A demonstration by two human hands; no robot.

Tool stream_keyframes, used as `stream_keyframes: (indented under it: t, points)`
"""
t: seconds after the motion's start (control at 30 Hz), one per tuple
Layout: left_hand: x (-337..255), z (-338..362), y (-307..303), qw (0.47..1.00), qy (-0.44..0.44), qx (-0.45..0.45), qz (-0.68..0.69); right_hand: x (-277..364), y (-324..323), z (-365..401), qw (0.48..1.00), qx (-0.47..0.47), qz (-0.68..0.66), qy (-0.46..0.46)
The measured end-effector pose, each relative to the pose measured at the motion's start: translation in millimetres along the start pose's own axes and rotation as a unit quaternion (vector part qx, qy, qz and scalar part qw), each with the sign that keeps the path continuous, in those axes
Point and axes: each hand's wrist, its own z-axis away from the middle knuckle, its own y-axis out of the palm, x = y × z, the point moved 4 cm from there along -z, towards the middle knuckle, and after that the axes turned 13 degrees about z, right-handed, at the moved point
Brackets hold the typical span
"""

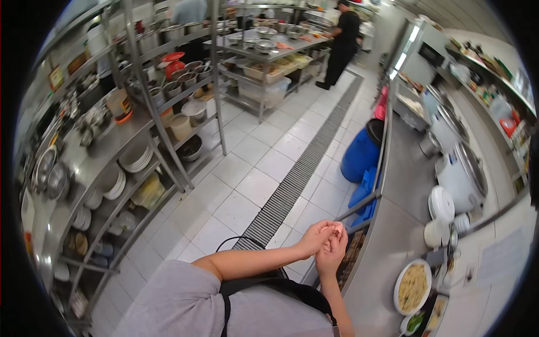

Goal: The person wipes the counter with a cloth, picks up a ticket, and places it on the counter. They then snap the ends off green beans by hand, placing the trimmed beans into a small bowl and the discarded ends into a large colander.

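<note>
My left hand [315, 238] and my right hand [331, 254] meet in front of my body, fingers curled and touching each other. Something small and pinkish may be between the fingertips, but it is too small to name. Both hands are in the air beside the left edge of the steel counter [387, 224], above the floor. On that counter, to the right of my hands, sits a white bowl of pale yellow food [413, 286], with a small bowl of something green [415, 322] just below it.
Large white pots [460, 175] and stacked plates [441, 203] line the right counter. A blue barrel [359, 154] stands beside it. Steel shelves [143, 121] with dishes are at left. A floor drain [297, 180] runs ahead towards a person in black [343, 42] at a far table.
</note>
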Motion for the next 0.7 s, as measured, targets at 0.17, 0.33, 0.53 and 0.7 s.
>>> stream_keyframes:
  t: [0.17, 0.33, 0.53, 0.7]
  points:
    - [-4.7, 60.6, -13.5, 0.979, -0.041, 0.154, -0.13, 68.5, -14.3, 73.0, 0.987, -0.115, 0.112, 0.013]
    - [-9.7, 140.3, -34.8, 0.904, -0.107, 0.298, -0.287, 107.5, -17.0, 166.1, 0.995, -0.004, 0.021, 0.093]
    - [-7.8, 237.5, -2.2, 0.759, -0.534, 0.27, 0.255, 188.0, -70.5, 268.2, 0.948, -0.158, 0.196, 0.193]
    - [49.8, 365.2, 33.7, 0.707, -0.554, 0.44, -0.028, 222.3, -82.4, 357.2, 0.809, -0.159, 0.494, 0.277]
